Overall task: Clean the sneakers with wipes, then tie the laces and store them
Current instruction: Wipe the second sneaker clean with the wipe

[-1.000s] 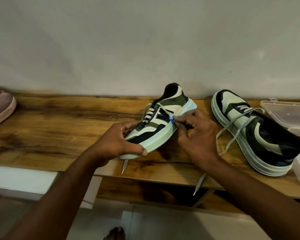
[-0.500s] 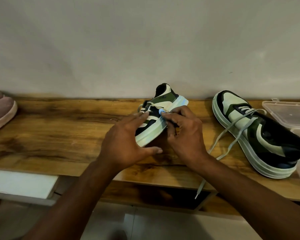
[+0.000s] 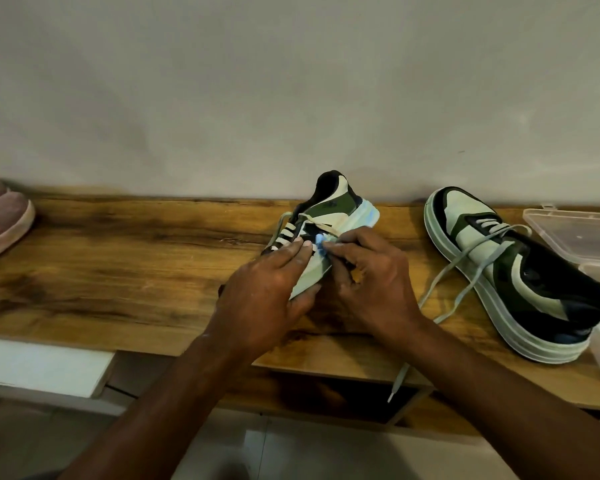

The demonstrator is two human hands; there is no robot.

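Note:
A green, black and cream sneaker (image 3: 336,209) is tipped on its side on the wooden shelf (image 3: 136,265), heel towards the wall. My left hand (image 3: 267,292) grips its toe end from above. My right hand (image 3: 371,282) pinches a small blue wipe (image 3: 321,244) against the sneaker's side near the sole. The second sneaker (image 3: 520,278) lies on the shelf to the right, its laces (image 3: 465,275) loose and one end hanging over the front edge.
A clear plastic box (image 3: 575,237) sits at the far right of the shelf, touching the second sneaker. A pink shoe (image 3: 0,220) rests at the far left. The wall runs close behind. A white board (image 3: 42,368) juts out below the shelf's left front.
My left hand has shifted from cupping the toe from below to covering it from above. The sneaker turned more heel-away. My right hand with the wipe has slid towards the toe.

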